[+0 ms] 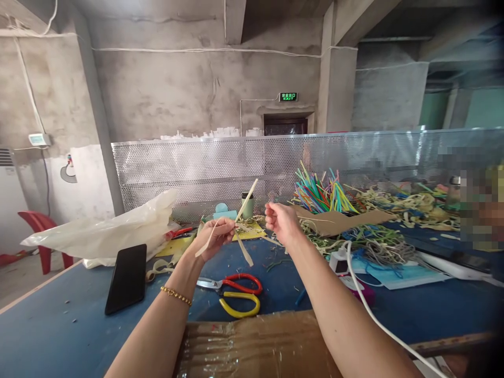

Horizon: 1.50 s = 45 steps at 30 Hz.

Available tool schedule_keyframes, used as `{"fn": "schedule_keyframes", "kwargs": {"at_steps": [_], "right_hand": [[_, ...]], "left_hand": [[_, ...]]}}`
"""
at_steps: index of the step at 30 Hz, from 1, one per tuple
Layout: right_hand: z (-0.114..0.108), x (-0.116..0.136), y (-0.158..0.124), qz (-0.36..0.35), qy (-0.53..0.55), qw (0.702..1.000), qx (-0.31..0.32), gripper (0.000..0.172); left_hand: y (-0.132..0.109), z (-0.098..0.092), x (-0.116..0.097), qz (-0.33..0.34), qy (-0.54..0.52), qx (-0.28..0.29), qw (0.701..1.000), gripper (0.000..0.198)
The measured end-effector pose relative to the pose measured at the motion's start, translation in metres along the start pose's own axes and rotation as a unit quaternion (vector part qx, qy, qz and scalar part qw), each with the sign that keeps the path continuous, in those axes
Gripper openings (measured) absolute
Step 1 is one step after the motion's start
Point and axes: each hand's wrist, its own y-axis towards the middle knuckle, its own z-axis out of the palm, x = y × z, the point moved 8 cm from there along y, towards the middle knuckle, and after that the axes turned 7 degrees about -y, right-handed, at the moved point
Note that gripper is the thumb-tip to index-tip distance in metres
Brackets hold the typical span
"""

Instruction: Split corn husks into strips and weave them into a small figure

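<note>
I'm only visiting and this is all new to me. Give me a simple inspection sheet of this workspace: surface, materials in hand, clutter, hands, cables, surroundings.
Surface: blue table, with cardboard at the near edge.
Materials in hand: pale strips, splayed in different directions.
Clutter: scissors with red and yellow handles, a black flat device, a bundle of colourful strands.
Hands: left hand grips the strips; right hand has its fingers pinched together, contents unclear.
Cables: white cable running past the right forearm.
Surroundings: perforated metal screen, bare concrete wall, lit exit sign.
</note>
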Motion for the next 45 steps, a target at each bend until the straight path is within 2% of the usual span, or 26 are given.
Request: {"fn": "schedule_keyframes", "kwargs": {"at_steps": [2,4,8,10,15,20,23,27,29,33,37,42,45], "right_hand": [[0.017,0.003,-0.006,-0.067,-0.104,0.99,0.064,0.017],[0.032,0.003,-0.013,-0.123,-0.198,0.967,0.101,0.024],[0.045,0.002,-0.021,-0.181,-0.311,0.927,0.105,0.034],[0.046,0.002,-0.022,-0.19,-0.332,0.919,0.098,0.035],[0.046,-0.006,-0.023,-0.126,-0.292,0.941,0.115,0.034],[0.051,-0.019,-0.029,-0.029,-0.24,0.952,0.189,0.032],[0.051,-0.02,-0.03,-0.008,-0.214,0.955,0.205,0.027],[0.052,-0.013,-0.03,-0.052,-0.199,0.96,0.192,0.028],[0.053,-0.008,-0.03,-0.079,-0.205,0.958,0.187,0.028],[0.059,0.001,-0.036,-0.107,-0.191,0.95,0.222,0.029],[0.06,0.004,-0.037,-0.126,-0.207,0.939,0.245,0.028],[0.054,0.0,-0.032,-0.151,-0.272,0.929,0.199,0.021],[0.054,-0.002,-0.034,-0.146,-0.276,0.931,0.188,0.019]], "left_hand": [[0.003,-0.003,0.0,0.018,0.017,-0.021,0.999,0.028],[0.004,-0.003,-0.001,0.032,0.058,-0.032,0.997,0.031],[0.002,-0.001,-0.004,0.054,0.133,-0.061,0.988,0.031],[0.001,0.002,-0.005,0.057,0.139,-0.061,0.987,0.03],[-0.001,0.011,-0.007,0.064,0.147,-0.043,0.986,0.027],[-0.001,0.016,-0.008,0.073,0.157,-0.028,0.984,0.023],[-0.001,0.016,-0.009,0.073,0.16,-0.031,0.984,0.024],[-0.001,0.012,-0.008,0.06,0.149,-0.045,0.986,0.031],[0.0,0.011,-0.006,0.054,0.135,-0.033,0.989,0.034],[0.001,0.011,-0.003,0.048,0.095,-0.001,0.994,0.033],[0.002,0.009,-0.001,0.039,0.07,-0.008,0.997,0.031],[0.001,0.006,0.007,0.01,0.063,-0.022,0.998,0.026],[0.0,0.005,0.01,-0.004,0.057,-0.031,0.998,0.024]]}}
